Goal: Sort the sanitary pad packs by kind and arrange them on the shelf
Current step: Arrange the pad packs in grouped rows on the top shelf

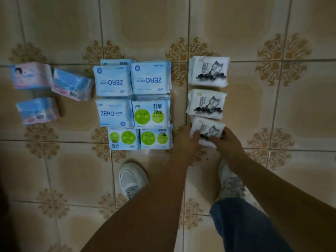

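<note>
Fingers (195,135) beside green-dot packs (156,138)

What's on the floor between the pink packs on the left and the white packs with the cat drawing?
In the head view, the blue packs lie between the pink packs and the white packs.

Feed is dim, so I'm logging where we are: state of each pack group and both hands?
Left hand: grips nearest white wolf-print pack.
Right hand: grips the same pack.
Two farther white wolf-print packs: flat on the floor, in a column.
Blue ZERO packs: flat, grouped.
Green-circle packs: flat, grouped.
Pink-blue packs: loosely placed, left.
</note>
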{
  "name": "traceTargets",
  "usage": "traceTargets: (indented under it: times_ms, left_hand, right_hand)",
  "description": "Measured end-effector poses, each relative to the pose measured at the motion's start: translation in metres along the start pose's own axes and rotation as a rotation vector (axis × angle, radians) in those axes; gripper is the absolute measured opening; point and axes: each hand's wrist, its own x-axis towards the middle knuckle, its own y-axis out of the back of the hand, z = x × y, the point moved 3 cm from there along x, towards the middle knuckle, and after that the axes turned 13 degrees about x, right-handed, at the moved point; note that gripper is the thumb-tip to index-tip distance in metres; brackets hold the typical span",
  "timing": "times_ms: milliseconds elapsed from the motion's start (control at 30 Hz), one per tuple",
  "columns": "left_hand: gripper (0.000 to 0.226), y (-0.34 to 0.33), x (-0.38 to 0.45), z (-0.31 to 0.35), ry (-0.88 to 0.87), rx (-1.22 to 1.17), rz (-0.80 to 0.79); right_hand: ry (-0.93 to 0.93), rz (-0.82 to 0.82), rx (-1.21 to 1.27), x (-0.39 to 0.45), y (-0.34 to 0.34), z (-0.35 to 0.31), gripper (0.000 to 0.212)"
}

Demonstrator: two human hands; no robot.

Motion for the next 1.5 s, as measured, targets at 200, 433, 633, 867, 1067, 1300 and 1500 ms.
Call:
traceTargets:
  times_ms: [200, 433, 633, 867, 1067, 1300, 1500]
  left_hand:
    - [0.045, 0.019, -0.028, -0.006, 0.069, 0.05, -0.037]
    - [0.056, 0.114, -0.179, 0.082, 0.058, 0.005, -0.186]
    - [0.069, 0.293, -0.401, 0.242, -0.063, 0.117, 0.017]
    - [0.072, 0.511, -0.655, 0.316, -0.198, 0.076, 0.533]
    - [0.071, 0.606, -0.856, 0.236, -0.224, 0.069, 0.945]
    - [0.057, 0.641, -1.073, 0.046, -0.089, -0.103, 1.368]
    - [0.058, 0.642, -1.185, -0.097, 0.06, -0.209, 1.521]
  right_hand:
    - [-0.023, 0.013, -0.311, -0.055, 0.017, -0.041, 0.073]
    - [0.166, 0.002, -0.567, -0.188, 0.051, -0.195, 0.063]
    - [0.547, -0.041, -0.709, -0.404, 0.043, -0.423, 0.064]
    - [1.173, -0.103, -0.879, -0.728, -0.051, -0.626, 0.063]
    - [1.669, -0.256, -0.77, -1.001, -0.146, -0.611, 0.067]
    - [2.015, -0.544, -0.72, -1.239, -0.281, -0.447, 0.062]
    - [2.196, -0.64, -0.761, -1.351, -0.35, -0.34, 0.058]
